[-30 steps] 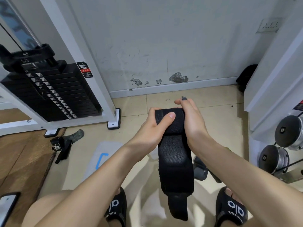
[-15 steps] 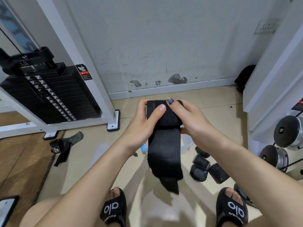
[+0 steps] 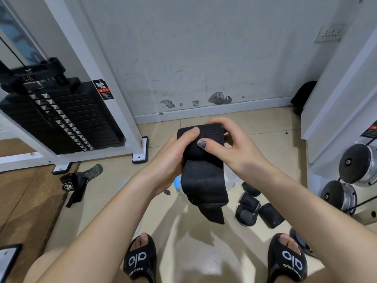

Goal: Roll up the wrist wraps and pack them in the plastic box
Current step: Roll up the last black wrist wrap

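I hold a black wrist wrap (image 3: pixel 204 180) in mid-air over the tiled floor, its top end wound into a roll and a short tail hanging down. My left hand (image 3: pixel 169 162) grips the roll from the left, thumb across its front. My right hand (image 3: pixel 230 148) grips it from the right, thumb pressed on the front. Three rolled black wraps (image 3: pixel 257 209) lie on the floor at the right. The clear plastic box (image 3: pixel 231 178) shows only as a sliver behind the wrap. An unrolled wrap (image 3: pixel 75 184) lies at the left.
A weight-stack machine (image 3: pixel 61 117) with a white frame stands at the left, its foot (image 3: pixel 140 150) near my hands. Chrome dumbbells (image 3: pixel 359 166) sit on a rack at the right. My feet in black slides (image 3: pixel 140 260) are below. A phone (image 3: pixel 8 260) lies at the lower left.
The hanging tail has grown much shorter as the roll in my hands thickened. My right thumb has moved down onto the roll's front, and the rolled wraps on the floor came into view.
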Motion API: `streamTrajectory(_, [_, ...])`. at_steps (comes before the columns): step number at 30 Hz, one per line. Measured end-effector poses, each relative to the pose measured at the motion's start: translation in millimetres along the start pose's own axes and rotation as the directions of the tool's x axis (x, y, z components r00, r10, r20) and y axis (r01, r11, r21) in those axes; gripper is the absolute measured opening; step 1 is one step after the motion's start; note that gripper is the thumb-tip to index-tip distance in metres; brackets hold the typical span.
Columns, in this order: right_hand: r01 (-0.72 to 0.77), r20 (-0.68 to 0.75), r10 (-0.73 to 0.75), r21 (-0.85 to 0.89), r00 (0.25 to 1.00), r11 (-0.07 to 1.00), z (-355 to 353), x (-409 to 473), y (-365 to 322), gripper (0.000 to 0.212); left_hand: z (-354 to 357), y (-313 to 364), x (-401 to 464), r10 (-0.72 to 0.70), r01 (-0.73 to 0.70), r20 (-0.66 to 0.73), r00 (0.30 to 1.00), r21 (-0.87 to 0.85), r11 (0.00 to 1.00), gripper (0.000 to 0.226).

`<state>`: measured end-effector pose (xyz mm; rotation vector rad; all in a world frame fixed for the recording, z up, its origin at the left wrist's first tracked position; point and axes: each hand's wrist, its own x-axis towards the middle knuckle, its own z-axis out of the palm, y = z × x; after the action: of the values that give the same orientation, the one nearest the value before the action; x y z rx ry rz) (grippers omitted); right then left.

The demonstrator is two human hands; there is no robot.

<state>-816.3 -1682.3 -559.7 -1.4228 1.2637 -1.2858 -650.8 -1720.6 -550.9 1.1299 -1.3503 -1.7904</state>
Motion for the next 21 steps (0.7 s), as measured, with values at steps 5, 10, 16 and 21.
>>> streamTrajectory(5, [-0.141,0.056,0.135,0.123,0.989,0.982,-6.0,2.7,-3.2,0.032,-6.9,1.3,-0.7,0.040,-0.041,-0.019,0.999,-0.044,0.998,0.031])
streamTrajectory(10, [-0.347,0.168,0.319,0.175,0.933,0.921,-8.6,-0.4,-7.0,0.026,-13.0,2.8,-1.1,0.123,-0.122,0.027,0.992,-0.027,0.992,0.024])
streamTrajectory(16, [-0.265,0.096,0.249,0.238,0.964,0.934,-7.4,0.2,-0.2,0.033,-6.5,0.2,-2.4,0.067,-0.068,0.043,0.997,0.011,0.998,0.022])
streamTrajectory(21, [-0.170,0.064,0.161,0.185,0.985,0.968,-5.0,-0.8,1.8,0.047,-6.6,1.7,-1.0,0.055,-0.054,-0.014,0.998,0.074,0.996,0.029])
